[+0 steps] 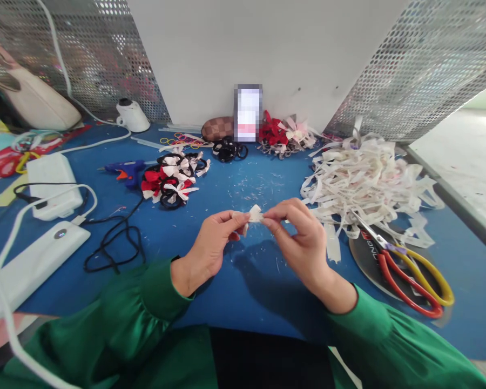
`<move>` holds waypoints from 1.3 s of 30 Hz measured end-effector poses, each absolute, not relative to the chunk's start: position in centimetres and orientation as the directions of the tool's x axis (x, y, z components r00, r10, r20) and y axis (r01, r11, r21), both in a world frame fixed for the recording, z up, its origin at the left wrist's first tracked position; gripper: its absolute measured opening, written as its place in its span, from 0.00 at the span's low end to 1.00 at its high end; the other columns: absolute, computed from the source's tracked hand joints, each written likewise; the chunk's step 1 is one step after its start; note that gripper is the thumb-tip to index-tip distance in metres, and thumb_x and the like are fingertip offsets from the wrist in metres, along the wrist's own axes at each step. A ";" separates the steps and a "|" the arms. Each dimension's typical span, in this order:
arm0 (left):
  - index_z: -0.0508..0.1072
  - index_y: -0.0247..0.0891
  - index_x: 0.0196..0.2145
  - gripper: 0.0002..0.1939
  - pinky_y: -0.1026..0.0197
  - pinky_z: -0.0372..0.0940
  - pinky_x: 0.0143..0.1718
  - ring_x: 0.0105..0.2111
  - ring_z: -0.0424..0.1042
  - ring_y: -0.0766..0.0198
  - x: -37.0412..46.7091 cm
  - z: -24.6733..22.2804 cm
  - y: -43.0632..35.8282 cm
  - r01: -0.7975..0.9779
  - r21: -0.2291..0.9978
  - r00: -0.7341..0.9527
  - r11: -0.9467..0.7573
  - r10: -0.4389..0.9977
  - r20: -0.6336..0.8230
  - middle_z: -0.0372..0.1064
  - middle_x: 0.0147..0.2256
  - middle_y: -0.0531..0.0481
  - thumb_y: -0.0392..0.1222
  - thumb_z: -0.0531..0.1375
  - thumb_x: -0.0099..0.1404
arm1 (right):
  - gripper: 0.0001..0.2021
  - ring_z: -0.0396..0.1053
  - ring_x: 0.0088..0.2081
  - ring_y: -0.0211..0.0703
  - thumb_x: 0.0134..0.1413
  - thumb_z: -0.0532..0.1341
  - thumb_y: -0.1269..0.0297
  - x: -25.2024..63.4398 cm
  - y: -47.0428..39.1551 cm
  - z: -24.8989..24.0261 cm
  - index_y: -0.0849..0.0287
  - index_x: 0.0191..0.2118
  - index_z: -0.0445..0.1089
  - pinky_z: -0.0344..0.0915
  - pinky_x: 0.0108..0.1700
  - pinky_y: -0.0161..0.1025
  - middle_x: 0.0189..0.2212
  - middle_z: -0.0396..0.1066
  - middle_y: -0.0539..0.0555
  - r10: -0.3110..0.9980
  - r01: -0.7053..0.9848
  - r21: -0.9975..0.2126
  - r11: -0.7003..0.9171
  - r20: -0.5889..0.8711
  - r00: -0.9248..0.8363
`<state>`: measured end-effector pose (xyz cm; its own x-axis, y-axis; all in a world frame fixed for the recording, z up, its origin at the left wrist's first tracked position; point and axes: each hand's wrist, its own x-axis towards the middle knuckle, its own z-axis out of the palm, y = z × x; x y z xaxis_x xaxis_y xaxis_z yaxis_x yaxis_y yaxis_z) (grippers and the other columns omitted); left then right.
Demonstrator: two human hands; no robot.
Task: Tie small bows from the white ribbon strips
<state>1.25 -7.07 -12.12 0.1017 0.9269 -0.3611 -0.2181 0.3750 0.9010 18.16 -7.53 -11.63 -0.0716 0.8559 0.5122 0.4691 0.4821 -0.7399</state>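
Note:
A small white ribbon bow (255, 214) is held between both hands above the middle of the blue table (243, 302). My left hand (216, 237) pinches its left side between thumb and fingers. At its right side, my right hand (302, 243) grips the ribbon with thumb and forefinger. Behind the hands to the left lie black hair ties with white and red bows (174, 178). To the right is a heap of loose white ribbons (364, 178). Scissors with red and yellow handles (409, 270) rest near my right forearm on a dark round disc (360, 259).
A phone (248, 113) stands against the white panel, beside a checkered pouch (217, 129) and red bows (273, 131). A blue glue gun (125, 170), white power strip (40, 259), white adapter (52, 183) and cables occupy the left. Perforated metal panels (141, 59) rise behind.

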 end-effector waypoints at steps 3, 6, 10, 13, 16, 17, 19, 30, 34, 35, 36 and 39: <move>0.72 0.37 0.22 0.16 0.62 0.54 0.31 0.26 0.59 0.68 1.3 -12.0 -7.1 -0.232 0.894 0.127 0.382 0.924 -0.362 0.64 0.23 0.54 0.50 0.68 0.57 | 0.03 0.69 0.35 0.42 0.63 0.62 0.67 18.1 -7.9 -12.0 0.56 0.39 0.73 0.64 0.37 0.40 0.34 0.71 0.53 0.789 0.604 -0.555 0.571 0.574 -0.218; 0.72 0.37 0.22 0.17 0.62 0.54 0.31 0.26 0.59 0.67 1.3 -11.9 -7.3 -0.233 0.892 0.157 0.388 0.920 -0.359 0.64 0.23 0.54 0.52 0.68 0.57 | 0.04 0.70 0.35 0.42 0.65 0.60 0.67 18.1 -8.0 -12.2 0.57 0.38 0.73 0.62 0.37 0.41 0.33 0.72 0.53 0.750 0.692 -0.414 0.592 0.598 -0.284; 0.72 0.37 0.21 0.18 0.61 0.54 0.31 0.26 0.59 0.67 1.2 -11.9 -7.3 -0.210 0.893 0.222 0.399 0.909 -0.354 0.63 0.24 0.53 0.53 0.68 0.57 | 0.06 0.69 0.34 0.41 0.66 0.59 0.68 18.1 -7.9 -11.9 0.57 0.37 0.73 0.61 0.39 0.41 0.32 0.73 0.53 0.706 0.738 -0.290 0.609 0.623 -0.337; 0.72 0.38 0.20 0.17 0.61 0.54 0.30 0.26 0.58 0.67 1.3 -11.8 -7.2 -0.198 0.900 0.199 0.388 0.915 -0.351 0.62 0.23 0.53 0.52 0.68 0.56 | 0.07 0.68 0.33 0.41 0.65 0.58 0.70 18.2 -8.0 -11.8 0.56 0.36 0.73 0.60 0.39 0.41 0.31 0.73 0.52 0.655 0.761 -0.174 0.625 0.648 -0.389; 0.70 0.38 0.18 0.18 0.61 0.53 0.29 0.25 0.56 0.67 1.5 -11.7 -7.3 -0.211 0.903 0.148 0.373 0.926 -0.348 0.61 0.22 0.54 0.51 0.69 0.54 | 0.08 0.65 0.32 0.42 0.64 0.58 0.73 18.0 -8.2 -11.9 0.57 0.36 0.73 0.58 0.40 0.43 0.31 0.74 0.52 0.581 0.760 0.012 0.650 0.637 -0.507; 0.69 0.38 0.18 0.18 0.61 0.53 0.29 0.25 0.56 0.67 1.6 -11.7 -7.3 -0.219 0.902 0.139 0.372 0.927 -0.349 0.60 0.21 0.54 0.51 0.69 0.54 | 0.08 0.65 0.31 0.42 0.64 0.57 0.73 17.9 -8.3 -11.9 0.58 0.36 0.72 0.58 0.39 0.43 0.31 0.73 0.53 0.572 0.755 0.044 0.655 0.624 -0.532; 0.68 0.38 0.17 0.19 0.61 0.52 0.28 0.25 0.54 0.67 1.7 -11.7 -7.5 -0.239 0.898 0.127 0.369 0.929 -0.348 0.58 0.21 0.55 0.50 0.70 0.53 | 0.08 0.64 0.31 0.43 0.64 0.57 0.73 17.6 -8.3 -12.0 0.59 0.34 0.72 0.58 0.38 0.44 0.30 0.73 0.54 0.595 0.757 0.017 0.654 0.606 -0.528; 0.73 0.37 0.20 0.15 0.62 0.54 0.31 0.26 0.57 0.68 1.6 -11.8 -7.4 -0.267 0.891 0.098 0.366 0.931 -0.353 0.62 0.22 0.54 0.48 0.70 0.54 | 0.09 0.67 0.32 0.44 0.67 0.55 0.68 17.5 -8.0 -12.3 0.58 0.34 0.70 0.60 0.36 0.43 0.31 0.72 0.55 0.719 0.731 -0.293 0.616 0.586 -0.372; 0.76 0.37 0.22 0.15 0.62 0.57 0.33 0.28 0.61 0.67 1.3 -11.5 -7.3 -0.252 0.905 0.093 0.343 0.939 -0.330 0.67 0.24 0.52 0.51 0.68 0.57 | 0.07 0.69 0.33 0.42 0.66 0.57 0.68 17.7 -7.9 -12.2 0.56 0.35 0.70 0.63 0.36 0.41 0.31 0.71 0.53 0.817 0.657 -0.545 0.521 0.541 -0.200; 0.77 0.37 0.23 0.14 0.62 0.57 0.33 0.28 0.62 0.66 1.3 -11.5 -7.3 -0.252 0.909 0.083 0.333 0.943 -0.322 0.67 0.25 0.52 0.51 0.68 0.57 | 0.07 0.69 0.34 0.42 0.66 0.57 0.67 17.7 -8.0 -12.2 0.56 0.35 0.70 0.64 0.37 0.41 0.32 0.72 0.53 0.838 0.634 -0.590 0.500 0.513 -0.184; 0.78 0.37 0.24 0.14 0.62 0.57 0.33 0.28 0.62 0.66 1.3 -11.5 -7.4 -0.253 0.911 0.069 0.326 0.945 -0.319 0.68 0.25 0.51 0.50 0.68 0.56 | 0.07 0.70 0.34 0.42 0.66 0.57 0.66 17.6 -8.0 -12.2 0.56 0.36 0.71 0.64 0.37 0.41 0.33 0.72 0.54 0.858 0.620 -0.622 0.478 0.482 -0.178; 0.80 0.37 0.27 0.12 0.62 0.58 0.33 0.29 0.63 0.66 1.5 -11.8 -7.5 -0.266 0.903 0.030 0.337 0.939 -0.342 0.69 0.26 0.51 0.49 0.70 0.54 | 0.09 0.69 0.32 0.42 0.65 0.59 0.58 17.4 -8.1 -12.5 0.57 0.37 0.72 0.63 0.35 0.40 0.34 0.72 0.54 0.881 0.649 -0.615 0.447 0.429 -0.200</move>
<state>1.45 -7.52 -11.82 0.0295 0.9393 -0.3419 -0.2665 0.3371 0.9030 17.40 -8.13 -12.47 -0.2005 0.8809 0.4288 0.6489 0.4473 -0.6155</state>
